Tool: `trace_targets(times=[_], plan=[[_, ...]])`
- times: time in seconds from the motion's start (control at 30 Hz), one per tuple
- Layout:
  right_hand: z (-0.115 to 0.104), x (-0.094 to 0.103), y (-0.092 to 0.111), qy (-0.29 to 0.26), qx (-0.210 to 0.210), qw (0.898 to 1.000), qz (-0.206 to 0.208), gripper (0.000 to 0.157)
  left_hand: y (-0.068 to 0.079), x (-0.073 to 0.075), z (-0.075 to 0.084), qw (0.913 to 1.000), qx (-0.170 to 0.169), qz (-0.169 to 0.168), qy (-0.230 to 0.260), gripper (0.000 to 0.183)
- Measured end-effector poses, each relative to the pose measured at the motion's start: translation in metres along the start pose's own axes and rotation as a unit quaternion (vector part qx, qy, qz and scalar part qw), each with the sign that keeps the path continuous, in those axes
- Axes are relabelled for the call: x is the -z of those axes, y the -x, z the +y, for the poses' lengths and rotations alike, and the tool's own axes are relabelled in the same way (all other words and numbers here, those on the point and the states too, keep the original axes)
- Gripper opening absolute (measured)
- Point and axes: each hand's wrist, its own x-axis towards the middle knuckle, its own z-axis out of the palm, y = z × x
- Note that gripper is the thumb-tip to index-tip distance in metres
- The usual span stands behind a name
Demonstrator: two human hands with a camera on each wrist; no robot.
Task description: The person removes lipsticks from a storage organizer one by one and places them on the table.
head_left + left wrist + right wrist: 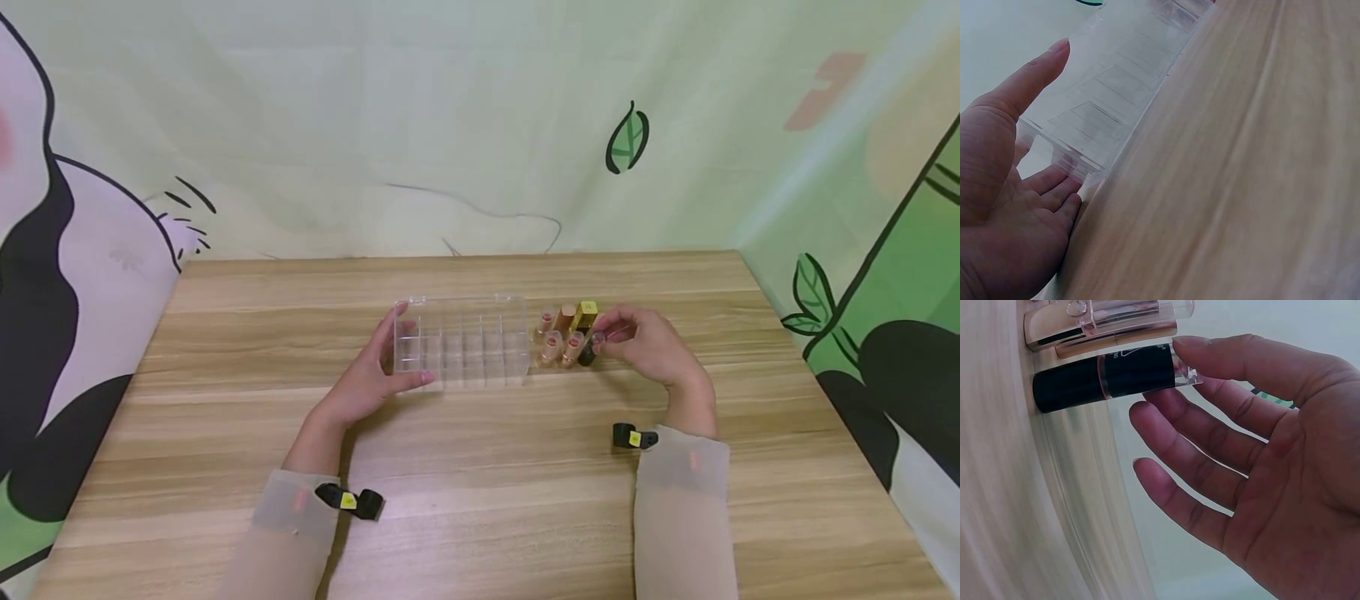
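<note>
A clear plastic compartment box (472, 382) stands on the table, and I see no items in its cells. My left hand (365, 375) grips its left end, thumb along the front and the other fingers behind. In the left wrist view the thumb (1041, 72) lies against the clear wall. To the right of the box, my right hand (654, 348) pinches the clear top of a black lipstick tube (1110, 376) between thumb and index finger. The tube is upright, its base at the tabletop. The other right fingers are spread and hold nothing.
Several lipsticks stand grouped between the box and my right hand: clear-capped ones (551, 348), a copper-coloured one (565, 319) and a gold-topped one (585, 315). They are close beside the black tube. The wooden table (480, 500) meets a printed cloth backdrop (300, 150) behind.
</note>
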Motion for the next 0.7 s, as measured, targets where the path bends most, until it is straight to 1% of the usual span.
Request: trace_targets(times=[0.2, 0.4, 0.57, 0.7], plan=[[0.0021, -0.0008, -0.0006, -0.01, -0.006, 1.0, -0.009, 0.028, 0.0023, -0.0004, -0.0008, 1.0, 0.002, 0.003, 0.0, 0.112], [0.0029, -0.0016, 0.0002, -0.018, -0.011, 1.0, -0.011, 0.032, 0.0027, -0.0002, -0.0013, 1.0, 0.0, 0.001, 0.001, 0.112], [0.0045, 0.0007, 0.0023, -0.035, -0.022, 0.999, -0.016, 0.035, 0.0026, -0.0005, -0.0031, 1.0, 0.0, 0.001, -0.004, 0.111], [0.0095, 0.003, 0.0072, -0.04, -0.024, 0.999, -0.009, 0.035, 0.0056, -0.0019, -0.0047, 1.0, 0.004, 0.004, -0.004, 0.112]])
